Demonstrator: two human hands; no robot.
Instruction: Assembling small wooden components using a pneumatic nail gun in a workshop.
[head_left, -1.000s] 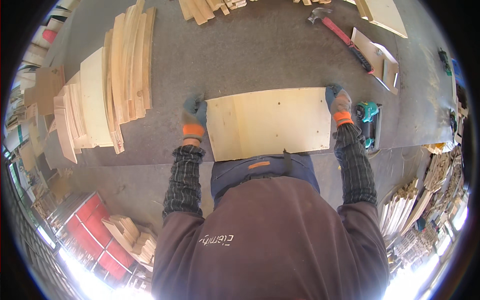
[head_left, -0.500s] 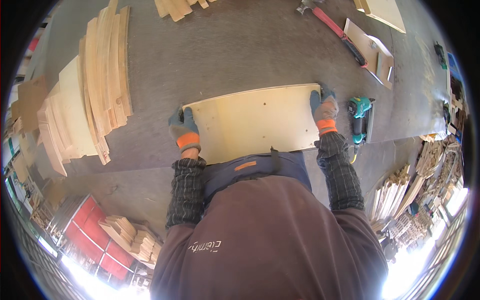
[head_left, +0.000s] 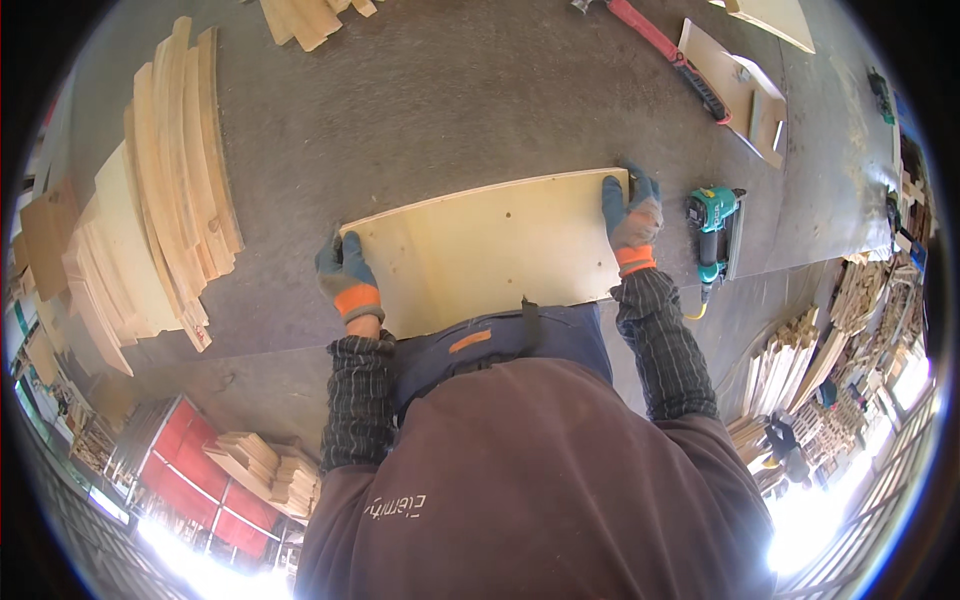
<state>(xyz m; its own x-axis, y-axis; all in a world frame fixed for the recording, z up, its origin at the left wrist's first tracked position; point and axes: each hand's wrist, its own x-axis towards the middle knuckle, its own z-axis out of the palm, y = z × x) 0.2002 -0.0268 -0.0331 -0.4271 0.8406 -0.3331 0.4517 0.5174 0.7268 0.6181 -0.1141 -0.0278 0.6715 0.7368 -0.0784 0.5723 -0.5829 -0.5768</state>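
A pale plywood board (head_left: 480, 245) with a few small dark knots lies level in front of my waist, its near edge against my dark blue apron. My left hand (head_left: 348, 275), in a grey-blue glove with an orange cuff, is closed on the board's left end, thumb on top. The right end is gripped the same way by my right hand (head_left: 634, 218), gloved alike. Fingers beneath the board are partly hidden. Just right of my right hand, a teal and black nail gun (head_left: 712, 235) rests on the dark table (head_left: 450, 110).
Wooden strips (head_left: 180, 150) lie stacked at the left, beside a brown panel (head_left: 48, 235). Toward the back right are a hammer (head_left: 670, 55) with a red and black handle and a small wooden piece (head_left: 735, 85). Timber piles (head_left: 785, 370) stand at the lower right.
The board and both hands appear slightly further left, and the view has shifted a little. Both hands keep their hold. At the lower right, a person has come into sight among the timber.
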